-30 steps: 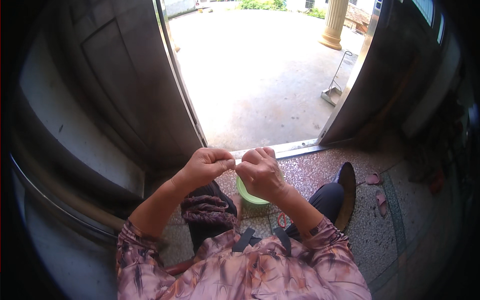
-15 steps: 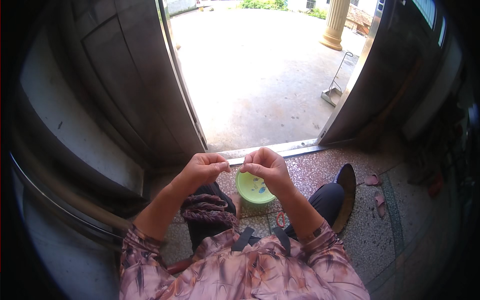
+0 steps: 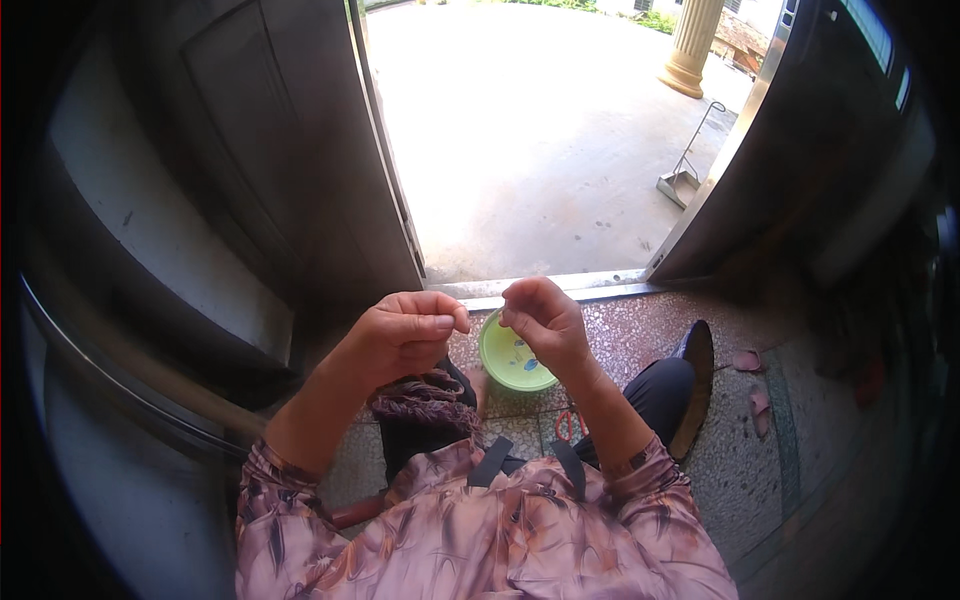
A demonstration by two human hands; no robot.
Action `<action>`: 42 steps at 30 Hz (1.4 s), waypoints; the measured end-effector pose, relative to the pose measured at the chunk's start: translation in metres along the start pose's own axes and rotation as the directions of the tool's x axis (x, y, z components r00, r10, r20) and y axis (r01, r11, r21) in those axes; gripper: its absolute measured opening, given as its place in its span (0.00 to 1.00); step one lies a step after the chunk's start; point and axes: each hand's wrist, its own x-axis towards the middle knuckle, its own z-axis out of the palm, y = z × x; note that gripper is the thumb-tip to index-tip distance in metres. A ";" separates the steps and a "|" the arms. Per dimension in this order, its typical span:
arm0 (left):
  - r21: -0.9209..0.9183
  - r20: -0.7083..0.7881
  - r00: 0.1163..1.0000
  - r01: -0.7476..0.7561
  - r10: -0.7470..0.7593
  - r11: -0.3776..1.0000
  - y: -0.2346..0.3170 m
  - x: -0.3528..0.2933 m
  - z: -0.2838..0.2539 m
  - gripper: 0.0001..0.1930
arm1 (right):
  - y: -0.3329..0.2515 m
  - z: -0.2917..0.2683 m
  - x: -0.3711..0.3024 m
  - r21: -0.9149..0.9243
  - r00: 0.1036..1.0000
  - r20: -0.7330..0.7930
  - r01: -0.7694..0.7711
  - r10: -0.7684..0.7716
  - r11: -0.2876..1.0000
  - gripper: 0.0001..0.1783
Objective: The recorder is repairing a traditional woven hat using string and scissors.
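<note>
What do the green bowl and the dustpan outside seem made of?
Green bowl: probably plastic, smooth, given its bright colour and thin rim. Dustpan: perhaps metal, dull grey, with a thin rod handle; the pan could be plastic.

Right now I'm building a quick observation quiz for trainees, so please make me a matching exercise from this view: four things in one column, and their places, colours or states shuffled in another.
Things:
1. Bowl
2. Long-handled dustpan
3. Slippers
4. Left hand

Places, colours or states:
A. Pink, on the floor toward the right of the picture
B. Raised, with thumb and fingers curled in
C. Outside the open doorway
D. Pale green, with blue marks inside

Right pairs: 1-D, 2-C, 3-A, 4-B.
</note>
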 end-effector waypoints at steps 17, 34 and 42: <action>0.088 0.142 0.963 -0.243 0.229 0.966 -0.003 -0.041 -0.013 0.09 | -0.014 0.038 0.002 -0.477 0.867 -0.043 0.420 -0.497 0.772 0.11; 0.133 -0.135 0.753 -0.630 0.644 0.765 0.160 -0.156 -0.201 0.10 | 0.027 -0.048 -0.038 0.256 0.893 0.346 -0.384 0.287 0.887 0.11; 0.168 -0.621 0.424 -0.750 0.659 0.640 0.147 -0.194 -0.302 0.10 | 0.042 -0.135 -0.039 -0.180 0.948 0.048 -0.303 0.316 0.936 0.08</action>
